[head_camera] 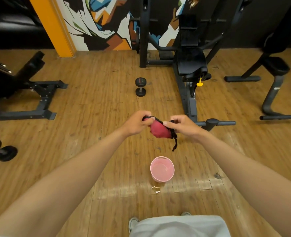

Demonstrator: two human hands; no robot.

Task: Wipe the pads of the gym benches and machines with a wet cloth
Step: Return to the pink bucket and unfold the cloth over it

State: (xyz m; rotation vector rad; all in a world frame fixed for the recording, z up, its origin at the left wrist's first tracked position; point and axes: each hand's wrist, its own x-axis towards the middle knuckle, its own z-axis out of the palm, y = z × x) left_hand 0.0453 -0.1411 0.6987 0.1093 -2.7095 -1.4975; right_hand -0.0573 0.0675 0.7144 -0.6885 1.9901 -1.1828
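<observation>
Open floor (93,93) around stretched cloth (159,130)

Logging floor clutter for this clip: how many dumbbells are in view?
2. One dumbbell lies mid-floor beside the machine base; another dumbbell lies at the left edge. More may be hidden.

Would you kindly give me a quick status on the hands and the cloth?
Both hands, left and right, gripping red cloth in the air above pink bucket. No pad touched yet. Small puddle on floor beside bucket.
</observation>
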